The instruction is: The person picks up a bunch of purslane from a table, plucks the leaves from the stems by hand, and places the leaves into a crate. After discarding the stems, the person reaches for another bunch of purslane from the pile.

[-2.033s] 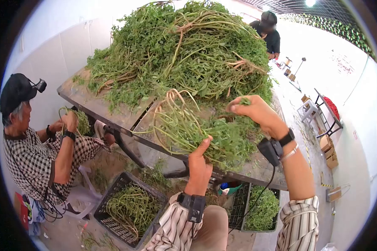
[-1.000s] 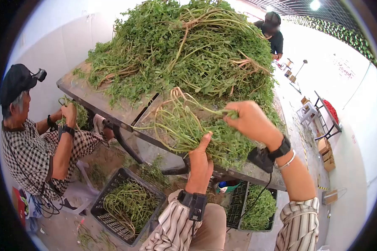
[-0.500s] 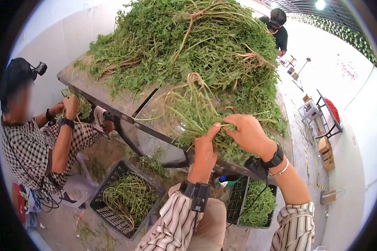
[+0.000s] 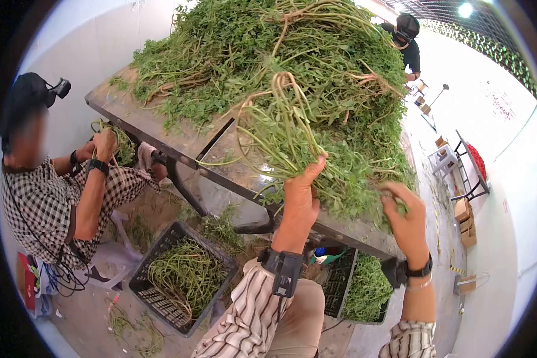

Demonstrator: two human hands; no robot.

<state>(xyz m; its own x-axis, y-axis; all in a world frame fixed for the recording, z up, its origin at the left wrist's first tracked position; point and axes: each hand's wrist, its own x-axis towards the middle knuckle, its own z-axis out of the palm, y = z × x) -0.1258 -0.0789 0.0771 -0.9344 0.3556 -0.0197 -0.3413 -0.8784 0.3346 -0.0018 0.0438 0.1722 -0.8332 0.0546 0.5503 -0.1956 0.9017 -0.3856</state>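
Observation:
A bunch of long-stemmed leafy greens (image 4: 301, 134) is gripped in my left hand (image 4: 300, 200), its looped stems rising above the fist and its leaves spreading right over the table edge. To its right, apart from the bunch, is my right hand (image 4: 409, 218), fingers curled and slightly blurred. A bit of green leaf (image 4: 401, 207) shows between those fingers. Behind both hands, a large heap of the same greens (image 4: 238, 77) covers much of the table (image 4: 149, 128).
Under the table's near side stand a black crate of stems (image 4: 182, 277) and a crate of leafy tips (image 4: 367, 292). A co-worker (image 4: 48, 197) sits at the left handling greens; another person (image 4: 409, 45) is beyond the heap. Cartons (image 4: 464, 221) line the right wall.
My right hand has moved right and slightly down, away from the bunch, with a bit of green in its fingers. My left hand still holds the bunch, now slightly higher.

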